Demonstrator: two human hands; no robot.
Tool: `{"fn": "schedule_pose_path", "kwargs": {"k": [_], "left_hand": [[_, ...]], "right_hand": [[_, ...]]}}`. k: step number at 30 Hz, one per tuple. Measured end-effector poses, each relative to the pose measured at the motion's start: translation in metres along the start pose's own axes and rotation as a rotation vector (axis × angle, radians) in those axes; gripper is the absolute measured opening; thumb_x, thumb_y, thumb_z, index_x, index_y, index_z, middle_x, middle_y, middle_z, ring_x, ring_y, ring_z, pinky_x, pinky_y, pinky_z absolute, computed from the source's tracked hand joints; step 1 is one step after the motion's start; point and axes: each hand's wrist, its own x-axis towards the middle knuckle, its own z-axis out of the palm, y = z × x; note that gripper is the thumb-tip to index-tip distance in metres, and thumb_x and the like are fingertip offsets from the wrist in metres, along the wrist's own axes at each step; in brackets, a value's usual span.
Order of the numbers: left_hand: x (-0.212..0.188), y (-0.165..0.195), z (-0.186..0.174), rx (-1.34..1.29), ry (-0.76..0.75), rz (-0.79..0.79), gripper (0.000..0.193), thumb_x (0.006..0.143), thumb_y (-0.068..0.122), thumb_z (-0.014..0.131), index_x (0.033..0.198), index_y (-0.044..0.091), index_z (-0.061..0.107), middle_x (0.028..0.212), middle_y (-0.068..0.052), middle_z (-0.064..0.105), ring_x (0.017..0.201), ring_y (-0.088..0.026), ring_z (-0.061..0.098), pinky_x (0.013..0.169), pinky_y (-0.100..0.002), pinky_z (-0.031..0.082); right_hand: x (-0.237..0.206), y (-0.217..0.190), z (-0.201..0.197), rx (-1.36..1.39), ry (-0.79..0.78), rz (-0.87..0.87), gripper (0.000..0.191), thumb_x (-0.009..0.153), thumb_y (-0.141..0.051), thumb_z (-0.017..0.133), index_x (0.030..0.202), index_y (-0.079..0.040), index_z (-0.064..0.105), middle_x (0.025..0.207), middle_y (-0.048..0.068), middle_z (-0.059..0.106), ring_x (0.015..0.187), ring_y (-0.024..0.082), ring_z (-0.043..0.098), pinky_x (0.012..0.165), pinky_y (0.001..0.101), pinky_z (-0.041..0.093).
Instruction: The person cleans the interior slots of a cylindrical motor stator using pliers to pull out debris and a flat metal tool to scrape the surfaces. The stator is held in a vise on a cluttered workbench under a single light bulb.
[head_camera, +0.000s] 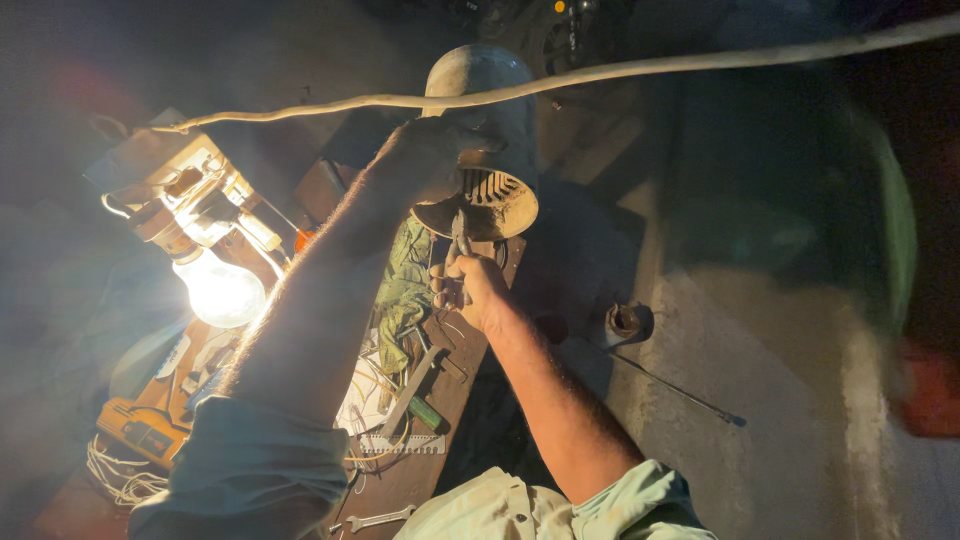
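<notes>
My left hand (425, 160) grips the side of a rusty round motor housing (485, 110), tilted so its vented end cover (490, 200) faces me. My right hand (470, 290) is closed around a pair of pliers (459, 235) whose jaws point up at the lower edge of that cover. Both forearms reach forward from pale rolled sleeves. The motor is held above a wooden workbench (440, 400).
A bright bare bulb (220, 288) on a switch board (190, 190) glares at the left. The bench holds a green rag (405, 290), a saw blade (400, 445), a spanner (380, 518), a screwdriver and wires. A white cable (620, 70) crosses overhead. A small round part (625, 320) lies on the concrete floor.
</notes>
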Motion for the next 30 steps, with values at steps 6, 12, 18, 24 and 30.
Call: {"fn": "schedule_pose_path", "kwargs": {"k": [6, 12, 18, 24, 30], "left_hand": [[-0.001, 0.001, -0.002, 0.026, 0.039, 0.059, 0.077, 0.077, 0.001, 0.068, 0.142, 0.041, 0.057, 0.156, 0.004, 0.044, 0.131, -0.024, 0.057, 0.101, -0.039, 0.052], [-0.002, 0.004, -0.004, 0.017, 0.022, 0.016, 0.074, 0.079, 0.004, 0.069, 0.142, 0.04, 0.056, 0.158, 0.002, 0.041, 0.129, -0.027, 0.056, 0.101, -0.042, 0.05], [-0.004, 0.003, -0.003, -0.054, 0.029, -0.037, 0.071, 0.079, 0.004, 0.07, 0.138, 0.041, 0.06, 0.158, 0.005, 0.043, 0.131, -0.024, 0.056, 0.102, -0.039, 0.051], [-0.002, 0.004, -0.003, -0.029, 0.007, -0.04, 0.062, 0.085, 0.015, 0.073, 0.138, 0.044, 0.06, 0.155, 0.006, 0.047, 0.13, -0.024, 0.057, 0.104, -0.041, 0.05], [-0.005, -0.002, 0.004, -0.012, 0.039, -0.045, 0.068, 0.081, 0.016, 0.075, 0.141, 0.043, 0.057, 0.154, 0.008, 0.047, 0.131, -0.025, 0.055, 0.105, -0.042, 0.049]], "right_hand": [[-0.012, 0.003, -0.011, 0.089, 0.029, -0.015, 0.011, 0.077, -0.002, 0.052, 0.087, -0.008, 0.054, 0.086, 0.014, 0.065, 0.077, 0.029, 0.069, 0.065, 0.0454, 0.06], [0.018, -0.001, -0.002, 0.025, 0.019, 0.021, 0.005, 0.084, -0.004, 0.056, 0.088, -0.006, 0.057, 0.086, 0.012, 0.065, 0.071, 0.024, 0.064, 0.058, 0.0393, 0.054], [-0.008, 0.007, -0.007, -0.152, -0.046, 0.033, 0.011, 0.08, 0.002, 0.055, 0.089, -0.005, 0.057, 0.09, 0.015, 0.067, 0.072, 0.027, 0.067, 0.059, 0.0431, 0.058], [-0.017, 0.012, -0.03, -0.066, 0.018, -0.044, 0.02, 0.081, -0.002, 0.048, 0.097, -0.006, 0.059, 0.099, 0.017, 0.069, 0.091, 0.032, 0.071, 0.07, 0.0504, 0.063], [-0.024, 0.011, -0.054, -0.048, 0.123, -0.054, 0.021, 0.087, -0.014, 0.051, 0.103, -0.006, 0.061, 0.102, 0.014, 0.071, 0.094, 0.029, 0.072, 0.071, 0.0495, 0.063]]}}
